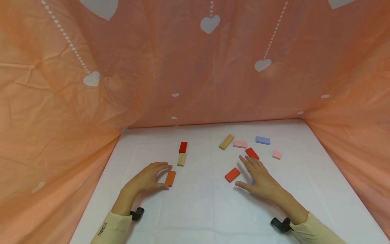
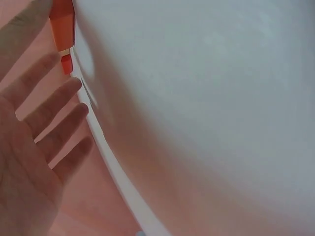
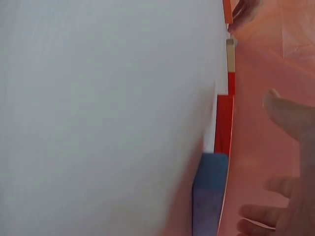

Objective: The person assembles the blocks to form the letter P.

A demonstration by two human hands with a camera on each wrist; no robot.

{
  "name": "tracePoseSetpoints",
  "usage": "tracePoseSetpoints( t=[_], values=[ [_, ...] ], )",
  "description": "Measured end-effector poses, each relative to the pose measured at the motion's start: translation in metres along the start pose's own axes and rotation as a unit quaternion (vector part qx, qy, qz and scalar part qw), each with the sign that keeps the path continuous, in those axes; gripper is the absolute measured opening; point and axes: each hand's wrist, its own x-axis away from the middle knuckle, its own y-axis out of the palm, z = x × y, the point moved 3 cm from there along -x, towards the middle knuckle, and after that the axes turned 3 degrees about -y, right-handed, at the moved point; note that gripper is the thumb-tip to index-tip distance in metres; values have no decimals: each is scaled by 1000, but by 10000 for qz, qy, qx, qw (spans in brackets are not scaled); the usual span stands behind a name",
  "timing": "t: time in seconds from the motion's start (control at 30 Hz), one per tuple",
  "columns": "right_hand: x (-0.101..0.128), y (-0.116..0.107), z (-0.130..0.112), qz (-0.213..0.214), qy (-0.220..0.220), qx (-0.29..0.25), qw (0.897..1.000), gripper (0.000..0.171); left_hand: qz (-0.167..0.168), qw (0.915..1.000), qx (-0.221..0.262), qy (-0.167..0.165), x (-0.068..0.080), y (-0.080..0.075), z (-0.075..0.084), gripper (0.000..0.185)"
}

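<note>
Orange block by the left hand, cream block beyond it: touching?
Apart: the head view shows white tabletop between the orange block and the cream block.

Light is soft, shadows faint, wrist views dimmer.

The white table [image 1: 195,210] carries an orange block [image 1: 171,178] towards its left edge, a blue block [image 1: 262,140] and a pink block [image 1: 277,155] towards its far right corner. White hearts [image 1: 210,24] pattern the peach curtain [image 1: 182,61].

There are ten blocks [image 1: 232,175], two wrist cameras [image 1: 137,214] and one table [image 1: 198,213].
</note>
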Motion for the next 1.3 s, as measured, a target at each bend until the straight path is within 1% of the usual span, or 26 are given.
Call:
tracePoseSetpoints(
  t=[0.1,0.2,0.3,0.37,0.57,0.73,0.97,1.17,1.3],
  values=[
    [-2,3,-5,174,-78,-24,9998,96,-23,10000,36,-35,0,0,-1,70],
    [-5,6,-9,403,-147,61,9991,89,-15,10000,4,-25,0,0,-2,66],
    [-7,8,-13,574,-102,27,9983,84,-23,10000,-12,-36,1,0,-2,64],
    [-8,9,-16,613,-20,-49,9981,82,-15,10000,-20,-4,1,-1,-2,63],
    [-9,12,-21,458,489,-301,9973,77,46,9999,-33,94,0,-1,0,61],
    [-9,15,-21,355,791,-436,9953,72,63,10000,-38,64,0,-1,1,60],
    [-11,21,-18,318,875,-506,9944,63,184,9998,-93,10,0,0,2,60],
    [-15,22,-20,274,873,-465,9947,58,262,9995,40,-146,-1,1,2,61],
    [-17,23,-23,235,827,-388,9955,57,287,9993,180,-169,-2,2,5,61]
  ],
)
